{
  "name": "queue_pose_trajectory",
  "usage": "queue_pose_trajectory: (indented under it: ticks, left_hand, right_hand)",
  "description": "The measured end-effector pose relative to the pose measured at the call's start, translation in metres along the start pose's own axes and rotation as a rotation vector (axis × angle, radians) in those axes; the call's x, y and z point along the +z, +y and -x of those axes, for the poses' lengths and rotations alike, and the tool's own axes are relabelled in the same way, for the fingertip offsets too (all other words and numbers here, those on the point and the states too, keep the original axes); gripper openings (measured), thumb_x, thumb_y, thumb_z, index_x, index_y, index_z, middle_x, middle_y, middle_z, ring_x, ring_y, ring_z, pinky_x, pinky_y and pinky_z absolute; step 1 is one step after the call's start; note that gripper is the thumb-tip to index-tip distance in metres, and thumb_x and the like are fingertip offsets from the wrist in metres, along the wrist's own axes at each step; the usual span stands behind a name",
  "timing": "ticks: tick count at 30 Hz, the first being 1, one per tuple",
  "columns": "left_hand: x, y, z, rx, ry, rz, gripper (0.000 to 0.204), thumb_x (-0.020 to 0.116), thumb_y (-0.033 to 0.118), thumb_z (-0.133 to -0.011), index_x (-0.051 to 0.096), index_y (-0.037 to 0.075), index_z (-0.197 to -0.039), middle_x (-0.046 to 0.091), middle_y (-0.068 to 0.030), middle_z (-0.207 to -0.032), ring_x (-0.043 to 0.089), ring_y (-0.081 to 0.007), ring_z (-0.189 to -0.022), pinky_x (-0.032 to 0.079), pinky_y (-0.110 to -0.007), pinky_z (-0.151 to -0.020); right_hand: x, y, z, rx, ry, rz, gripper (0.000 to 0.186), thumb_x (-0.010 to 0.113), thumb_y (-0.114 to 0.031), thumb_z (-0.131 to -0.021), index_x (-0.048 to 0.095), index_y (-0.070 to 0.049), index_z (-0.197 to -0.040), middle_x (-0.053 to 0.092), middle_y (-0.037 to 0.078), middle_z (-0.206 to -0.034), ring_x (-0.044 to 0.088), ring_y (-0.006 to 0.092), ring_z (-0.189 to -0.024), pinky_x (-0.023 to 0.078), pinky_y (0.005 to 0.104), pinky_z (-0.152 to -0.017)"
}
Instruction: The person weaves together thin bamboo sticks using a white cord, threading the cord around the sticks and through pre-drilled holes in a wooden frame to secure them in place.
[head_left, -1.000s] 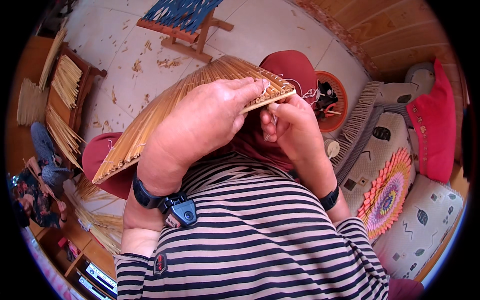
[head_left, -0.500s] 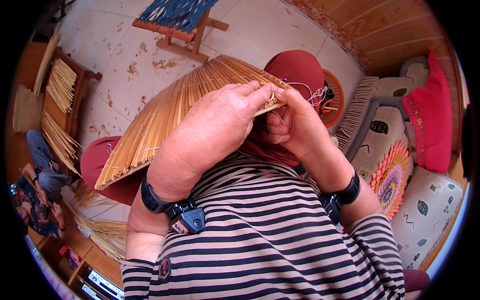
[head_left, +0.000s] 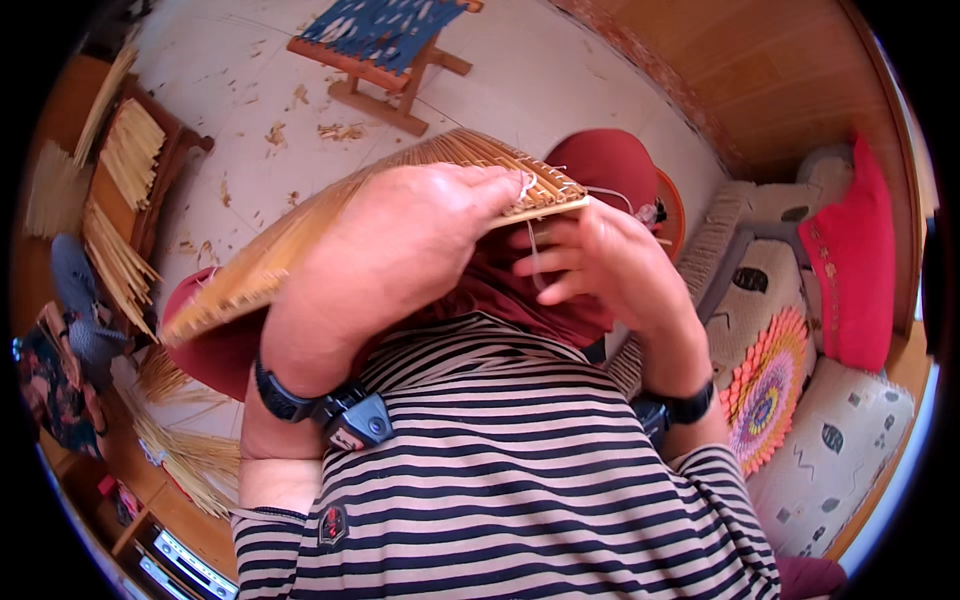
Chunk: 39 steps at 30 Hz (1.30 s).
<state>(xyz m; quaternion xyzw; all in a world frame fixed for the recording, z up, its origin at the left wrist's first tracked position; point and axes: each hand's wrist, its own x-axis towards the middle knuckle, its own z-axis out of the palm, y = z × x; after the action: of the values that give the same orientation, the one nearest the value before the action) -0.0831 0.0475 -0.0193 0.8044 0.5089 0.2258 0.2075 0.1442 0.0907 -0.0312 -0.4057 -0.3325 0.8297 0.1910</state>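
The grip of the left hand (head_left: 420, 215) is clamped on the fan of slender stalks (head_left: 318, 222) slanting across the centre of the frame, while the right hand (head_left: 628, 262), right of centre, is blurred, its fingers apart beside the hanging white thread (head_left: 535, 256), contact unclear. To work it well, the left hand should pin the stalks flat, side by side near the right-hand corner, and the thread should be drawn snug with steady tension

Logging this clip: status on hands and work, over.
Left hand holding reed panel near its right end. Right hand open below that end, motion-blurred. White thread hanging below panel's edge; nothing visibly blocking.
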Motion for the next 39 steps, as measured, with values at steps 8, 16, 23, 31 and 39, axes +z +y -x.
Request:
queue_pose_trajectory:
  ticks: [8,16,23,31,39]
  left_hand:
    - [-0.073,-0.02,0.029,0.113,-0.109,-0.241,0.025,0.064,0.002,-0.079,0.071,0.007,-0.103,0.072,-0.0089,-0.108,0.065,-0.0307,-0.109,0.05,-0.042,-0.095]
    - [-0.007,-0.006,0.097,-0.55,0.892,-0.109,0.062,0.066,0.003,-0.09,0.037,0.007,-0.145,0.046,-0.0166,-0.136,0.048,-0.0261,-0.127,0.045,-0.036,-0.101]
    - [0.008,0.01,0.113,-0.645,0.878,1.003,0.054,0.045,0.045,-0.104,0.042,0.002,-0.138,0.059,-0.0125,-0.128,0.062,-0.0199,-0.113,0.057,-0.035,-0.088]
    - [-0.005,0.003,0.11,-0.554,0.808,1.053,0.055,0.044,0.042,-0.105,0.042,0.001,-0.142,0.06,-0.0118,-0.128,0.061,-0.0192,-0.113,0.052,-0.036,-0.095]
    - [-0.004,0.011,0.098,-0.55,0.936,0.903,0.057,0.054,0.02,-0.104,0.029,-0.004,-0.149,0.061,-0.01,-0.118,0.064,-0.0158,-0.1,0.054,-0.029,-0.084]
  right_hand:
    - [0.005,-0.015,-0.021,-0.789,0.094,0.891,0.016,0.059,0.002,-0.091,0.071,0.004,-0.103,0.069,0.012,-0.105,0.063,0.0175,-0.096,0.049,0.0274,-0.085]
    - [0.062,0.028,-0.081,-0.472,-0.356,0.356,0.026,0.057,-0.013,-0.099,0.068,0.001,-0.119,0.067,0.008,-0.111,0.06,0.0147,-0.107,0.044,0.0265,-0.096]
    - [0.092,0.062,-0.102,-0.707,-0.532,0.47,0.019,0.065,0.005,-0.087,0.074,-0.002,-0.102,0.066,0.008,-0.101,0.062,0.0165,-0.099,0.05,0.0259,-0.087]
    - [0.1,0.061,-0.111,-0.888,-0.479,0.449,0.014,0.071,0.001,-0.083,0.073,-0.003,-0.097,0.066,0.009,-0.104,0.064,0.0173,-0.098,0.052,0.0283,-0.084]
    - [0.103,0.059,-0.105,-1.051,-0.282,0.52,0.007,0.074,-0.003,-0.082,0.069,-0.001,-0.088,0.067,0.01,-0.096,0.067,0.0196,-0.084,0.054,0.0293,-0.074]
